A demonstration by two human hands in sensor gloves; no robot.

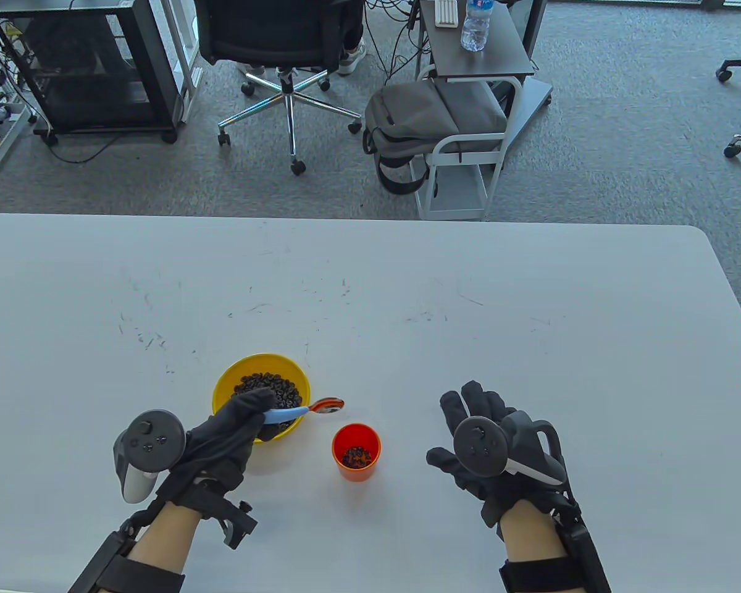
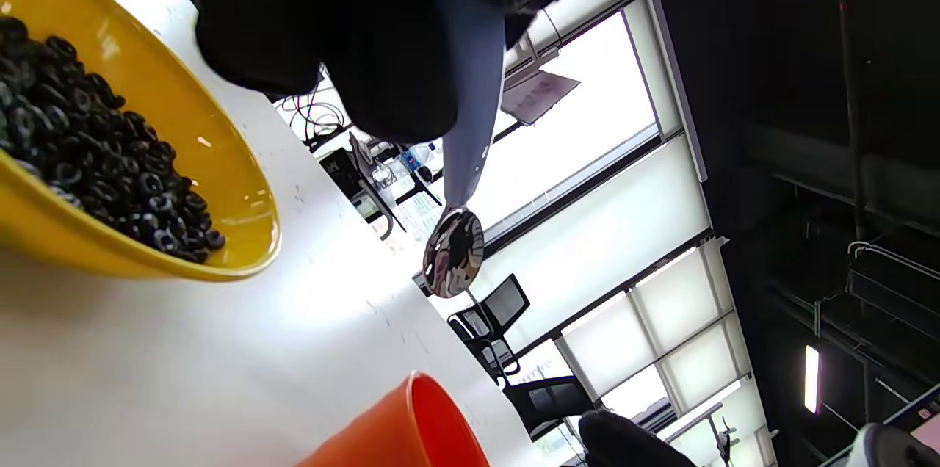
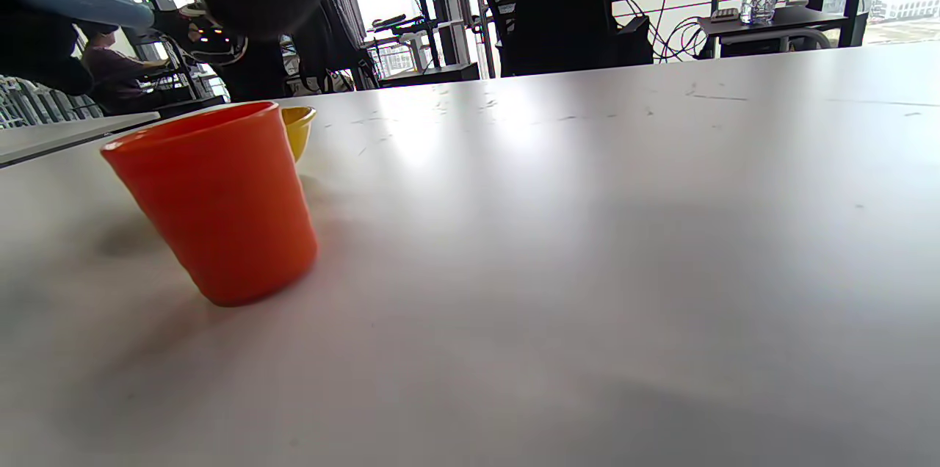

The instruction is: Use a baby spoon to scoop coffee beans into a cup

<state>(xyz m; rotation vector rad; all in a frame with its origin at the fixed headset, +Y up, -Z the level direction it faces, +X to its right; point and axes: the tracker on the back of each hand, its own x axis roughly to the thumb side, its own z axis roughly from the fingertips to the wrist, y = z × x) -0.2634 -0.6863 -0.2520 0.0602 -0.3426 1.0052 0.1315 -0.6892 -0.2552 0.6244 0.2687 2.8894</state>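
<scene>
A yellow bowl (image 1: 228,380) of dark coffee beans (image 1: 265,387) sits on the white table. An orange cup (image 1: 357,452) with a few beans in it stands to its right. My left hand (image 1: 238,426) grips the blue handle of a baby spoon (image 1: 312,408) over the bowl's near right rim. The spoon's head points right, above the table between bowl and cup, and looks empty in the left wrist view (image 2: 454,252). My right hand (image 1: 475,426) rests open on the table to the right of the cup, holding nothing. The cup also shows in the right wrist view (image 3: 217,203).
The white table (image 1: 531,321) stretches far and right. Beyond its far edge are an office chair (image 1: 284,49), a grey backpack (image 1: 432,117) on a white cart, and a water bottle (image 1: 475,25) on a small desk.
</scene>
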